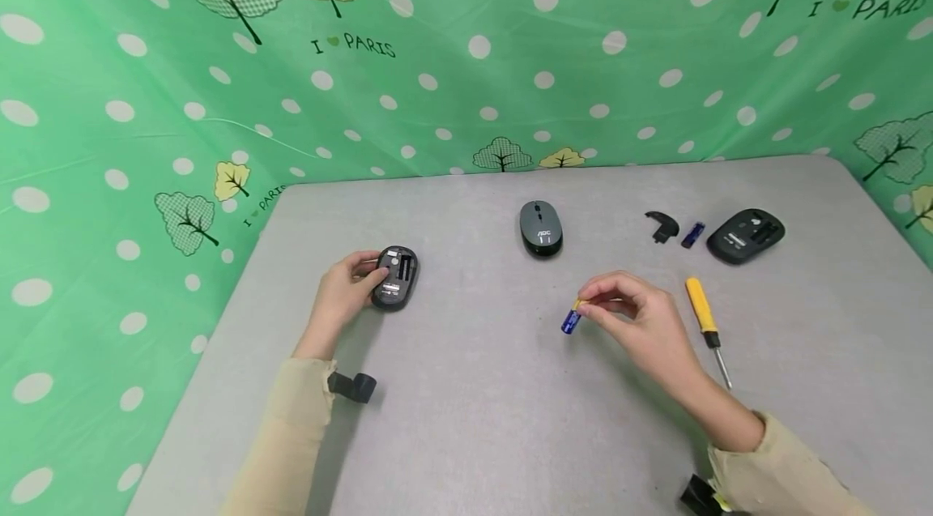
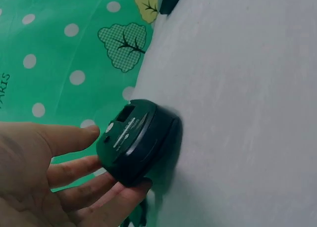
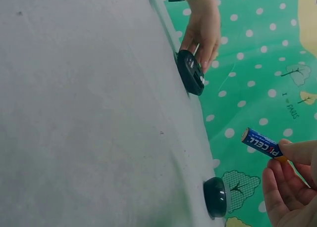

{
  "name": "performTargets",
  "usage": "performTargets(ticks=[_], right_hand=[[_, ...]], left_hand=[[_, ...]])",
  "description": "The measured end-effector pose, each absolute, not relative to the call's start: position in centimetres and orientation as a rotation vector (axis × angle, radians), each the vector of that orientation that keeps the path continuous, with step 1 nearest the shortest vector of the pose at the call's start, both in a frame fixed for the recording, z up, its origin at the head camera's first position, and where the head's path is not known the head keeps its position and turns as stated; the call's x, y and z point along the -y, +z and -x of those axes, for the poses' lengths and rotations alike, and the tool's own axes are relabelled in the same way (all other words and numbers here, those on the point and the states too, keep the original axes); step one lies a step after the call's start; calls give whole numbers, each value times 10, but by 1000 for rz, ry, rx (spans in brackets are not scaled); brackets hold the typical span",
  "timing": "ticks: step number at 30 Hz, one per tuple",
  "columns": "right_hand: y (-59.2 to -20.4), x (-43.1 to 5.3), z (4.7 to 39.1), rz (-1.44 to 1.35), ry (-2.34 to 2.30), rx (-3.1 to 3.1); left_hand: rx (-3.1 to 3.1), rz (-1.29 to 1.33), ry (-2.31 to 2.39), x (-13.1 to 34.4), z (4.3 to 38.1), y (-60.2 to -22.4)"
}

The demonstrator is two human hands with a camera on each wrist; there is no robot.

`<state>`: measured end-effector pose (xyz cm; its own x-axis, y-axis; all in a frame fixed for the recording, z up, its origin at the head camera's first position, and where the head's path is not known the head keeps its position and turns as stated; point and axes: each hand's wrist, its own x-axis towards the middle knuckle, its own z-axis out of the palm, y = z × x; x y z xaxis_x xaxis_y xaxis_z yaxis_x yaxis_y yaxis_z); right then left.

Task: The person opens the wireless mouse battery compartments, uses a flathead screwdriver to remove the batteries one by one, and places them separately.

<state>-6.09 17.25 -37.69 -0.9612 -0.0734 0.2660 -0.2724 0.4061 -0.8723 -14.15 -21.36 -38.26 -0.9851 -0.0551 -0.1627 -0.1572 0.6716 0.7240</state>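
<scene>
At the left of the head view, my left hand (image 1: 342, 294) grips an upturned black computer mouse (image 1: 394, 295) by its left side. Its underside faces up, and the battery slot shows uncovered. The left wrist view has the thumb by the slot side of the mouse (image 2: 141, 140) and fingers along its lower edge. Right of the middle, my right hand (image 1: 645, 330) pinches a blue AA-size battery (image 1: 571, 322) by its yellow end, between thumb and fingertips. In the right wrist view the battery (image 3: 260, 142) points toward the left hand, apart from the mouse.
A grey AOC mouse (image 1: 542, 231) sits upright at the back middle. Toward the back right are a black cover piece (image 1: 662, 226), a dark blue battery (image 1: 693, 235) and another upturned mouse (image 1: 745, 237). A yellow-handled screwdriver (image 1: 701, 307) lies right of my right hand.
</scene>
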Motion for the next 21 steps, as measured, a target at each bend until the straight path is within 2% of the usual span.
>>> performTargets(ticks=[11,21], right_hand=[[-372,-164,67,-315,1622,2475],[-371,-145,88,-297,1809,2516]], left_hand=[[-2796,150,1196,220,138,-372],[-2875,121,1179,222,135,-360]])
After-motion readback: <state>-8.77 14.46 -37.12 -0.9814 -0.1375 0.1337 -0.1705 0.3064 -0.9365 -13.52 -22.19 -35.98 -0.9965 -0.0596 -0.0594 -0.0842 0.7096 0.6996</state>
